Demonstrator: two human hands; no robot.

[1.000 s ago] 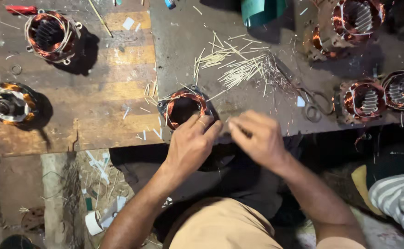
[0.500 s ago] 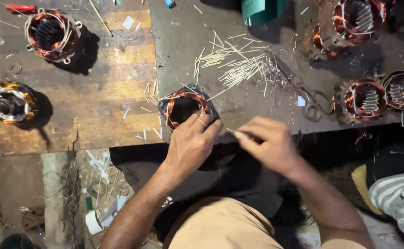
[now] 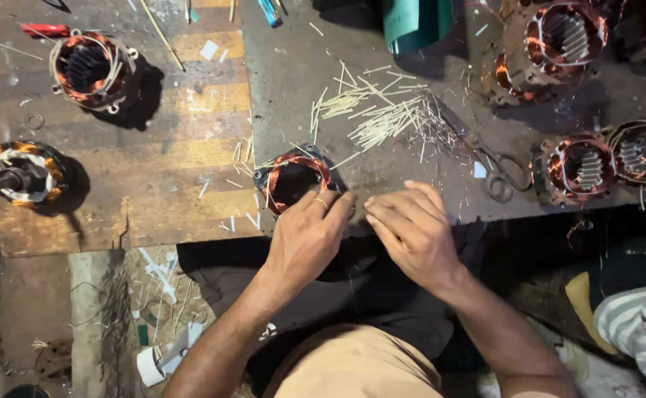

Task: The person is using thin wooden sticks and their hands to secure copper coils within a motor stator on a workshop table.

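Observation:
A small motor stator (image 3: 292, 177) with copper windings lies at the near edge of the dark metal bench top (image 3: 286, 81). My left hand (image 3: 309, 237) rests on its near right rim, with the fingers pressed against the windings. My right hand (image 3: 411, 232) is beside it, and its fingertips meet the left fingertips just right of the stator. The right fingers are pinched on a thin pale stick that they almost wholly hide. A loose pile of the same thin sticks (image 3: 382, 118) is scattered behind the hands.
Scissors (image 3: 496, 175) lie to the right of the pile. Other wound stators stand at the far left (image 3: 87, 66), left (image 3: 21, 173), far right (image 3: 559, 37) and right (image 3: 581, 166). A green cylinder (image 3: 411, 22) stands at the back. Another person's striped sleeve (image 3: 640, 324) is at lower right.
My right hand drew away to the right with a thin stick, then came back against the left fingertips at the stator's edge. My left hand stayed on the stator.

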